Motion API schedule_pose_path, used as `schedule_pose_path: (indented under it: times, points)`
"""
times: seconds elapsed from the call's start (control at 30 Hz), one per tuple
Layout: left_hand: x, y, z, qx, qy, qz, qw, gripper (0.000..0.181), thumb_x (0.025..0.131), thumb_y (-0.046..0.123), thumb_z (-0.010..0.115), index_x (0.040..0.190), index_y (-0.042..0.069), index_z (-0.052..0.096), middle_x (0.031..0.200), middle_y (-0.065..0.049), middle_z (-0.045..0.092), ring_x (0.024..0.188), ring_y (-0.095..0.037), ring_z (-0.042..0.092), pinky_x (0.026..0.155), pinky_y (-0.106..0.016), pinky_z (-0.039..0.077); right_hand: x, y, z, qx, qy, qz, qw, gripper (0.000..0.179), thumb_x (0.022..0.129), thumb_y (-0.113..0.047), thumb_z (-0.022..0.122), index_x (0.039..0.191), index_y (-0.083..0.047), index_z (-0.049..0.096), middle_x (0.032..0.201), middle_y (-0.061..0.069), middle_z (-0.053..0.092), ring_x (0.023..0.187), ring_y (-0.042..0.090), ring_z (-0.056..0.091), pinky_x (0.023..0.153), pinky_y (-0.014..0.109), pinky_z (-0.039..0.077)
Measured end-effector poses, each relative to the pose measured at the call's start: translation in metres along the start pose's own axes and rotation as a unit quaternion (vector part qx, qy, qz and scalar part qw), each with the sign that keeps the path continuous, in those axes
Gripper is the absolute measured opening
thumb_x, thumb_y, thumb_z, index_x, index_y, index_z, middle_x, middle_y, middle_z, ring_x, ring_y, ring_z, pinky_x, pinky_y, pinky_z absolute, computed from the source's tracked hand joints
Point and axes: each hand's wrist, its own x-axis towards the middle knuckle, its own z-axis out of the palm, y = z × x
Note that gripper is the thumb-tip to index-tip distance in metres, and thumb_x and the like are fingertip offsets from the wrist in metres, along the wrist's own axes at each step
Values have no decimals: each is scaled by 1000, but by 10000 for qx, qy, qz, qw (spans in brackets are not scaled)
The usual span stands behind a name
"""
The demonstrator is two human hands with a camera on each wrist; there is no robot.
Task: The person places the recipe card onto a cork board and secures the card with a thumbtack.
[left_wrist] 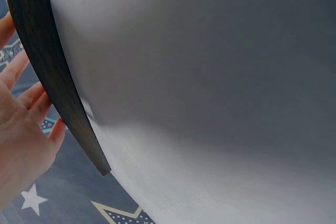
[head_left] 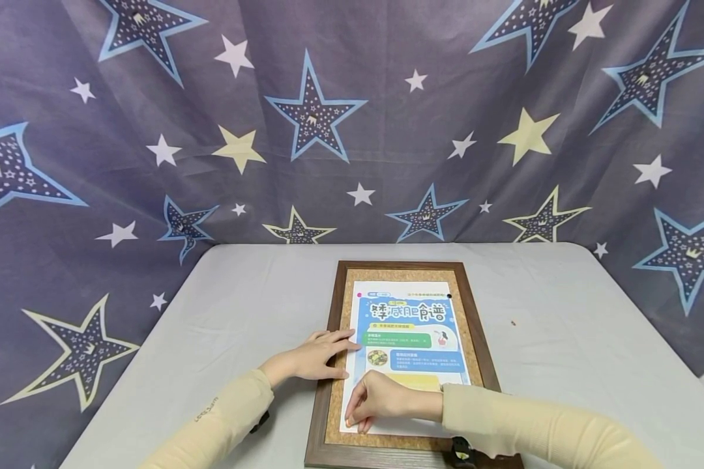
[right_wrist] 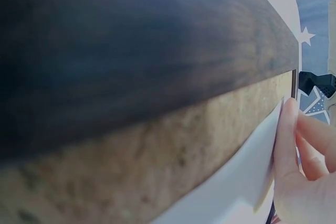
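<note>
A printed poster [head_left: 411,326] with blue, green and yellow panels lies on a cork board [head_left: 399,275] in a dark brown wooden frame [head_left: 401,264]. A pink pin [head_left: 359,295] and a black pin [head_left: 449,296] mark its upper corners. My left hand [head_left: 319,355] rests with spread fingers across the frame's left side, fingertips at the paper's left edge. At the poster's lower left corner, my right hand [head_left: 377,400] pinches with curled fingers; what sits between the fingertips is hidden. In the right wrist view its thumb [right_wrist: 286,135] lies along the paper's edge.
The framed board lies on a table with a pale grey cloth [head_left: 258,293]. A small brown speck [head_left: 513,323] is on the cloth to the right. Behind the table hangs a dark curtain [head_left: 340,78] with stars. Black wrist devices [head_left: 462,451] sit under both sleeves.
</note>
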Motion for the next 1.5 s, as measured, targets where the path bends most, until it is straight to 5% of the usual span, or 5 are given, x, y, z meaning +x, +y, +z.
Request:
schedule_pose_path:
  times: [0.47, 0.8, 1.17, 1.33, 1.5]
  points:
    - [-2, -1, 1, 14, -36, -47, 10000, 51, 85, 37, 55, 131, 16, 43, 144, -11, 23, 130, -27, 24, 102, -51, 14, 0, 0, 1, -102, 34, 22, 9999, 7, 75, 11, 60, 71, 10, 66, 67, 22, 64, 43, 5, 55, 47, 25, 51]
    - [-1, -2, 0, -10, -16, -18, 10000, 52, 85, 36, 55, 131, 15, 43, 143, -12, 24, 130, -28, 25, 102, -51, 15, 2, -1, 1, -618, 59, -70, 9980, 12, 75, 12, 59, 69, 6, 67, 63, 17, 65, 52, 36, 60, 45, 26, 50]
    - [-2, 0, -2, 46, -24, -41, 10000, 51, 85, 36, 56, 131, 16, 43, 144, -11, 24, 130, -27, 24, 102, -51, 14, 4, -2, -3, -552, -226, -90, 9982, 6, 75, 8, 61, 73, 6, 67, 62, 20, 63, 47, 29, 60, 46, 26, 50]
    - [-1, 0, -1, 30, -29, -22, 10000, 51, 85, 36, 56, 131, 15, 43, 143, -12, 24, 130, -27, 25, 102, -51, 14, 3, -3, -8, -410, -577, -171, 9973, 6, 76, 4, 62, 78, 9, 66, 66, 23, 63, 45, 7, 55, 49, 26, 51]
    - [0, -1, 0, 29, -35, -34, 10000, 52, 85, 37, 56, 131, 16, 43, 143, -11, 24, 129, -27, 25, 102, -51, 15, 1, -5, -15, -397, -855, -330, 9950, 10, 77, 3, 62, 83, 10, 66, 74, 21, 65, 53, 9, 58, 54, 26, 52]
